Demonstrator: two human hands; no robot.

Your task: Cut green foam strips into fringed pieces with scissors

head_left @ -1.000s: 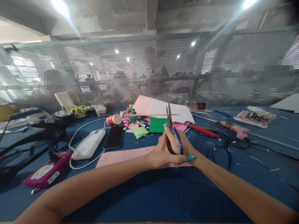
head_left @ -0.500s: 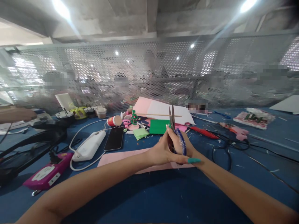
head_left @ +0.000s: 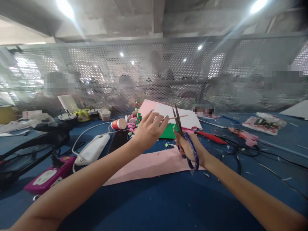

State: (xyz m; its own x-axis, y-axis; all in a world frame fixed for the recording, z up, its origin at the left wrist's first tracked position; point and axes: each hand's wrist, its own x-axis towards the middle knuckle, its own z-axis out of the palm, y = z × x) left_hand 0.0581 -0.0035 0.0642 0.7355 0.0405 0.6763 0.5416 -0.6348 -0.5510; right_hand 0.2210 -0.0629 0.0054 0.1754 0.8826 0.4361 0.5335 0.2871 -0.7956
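Observation:
My left hand [head_left: 149, 131] reaches over the middle of the table, fingers bent around a thin wooden stick [head_left: 179, 116]. The stick's right end pokes out past the fingertips, tilted slightly up; the rest is behind the hand. In my right hand [head_left: 192, 149] are blue-handled scissors [head_left: 178, 120], blades pointing up and slightly apart. Below both hands lies a long pink paper strip [head_left: 144, 166]. Green paper [head_left: 168, 132] sits behind, partly covered by my left hand. A small light-green star-shaped scrap [head_left: 166, 145] rests just beyond the strip.
Left of my hands are a phone [head_left: 117, 141], a white power bank [head_left: 92, 149] with its cable, and a magenta power strip [head_left: 49, 176]. A red-and-white cup [head_left: 118, 124] lies tipped. White paper [head_left: 185, 117] is behind. Cords and a pink glue gun [head_left: 249, 138] lie right.
My left hand has left the scissors and moved up and left to the stick, whose right end has risen. My right hand keeps the scissors, slightly lower and to the right.

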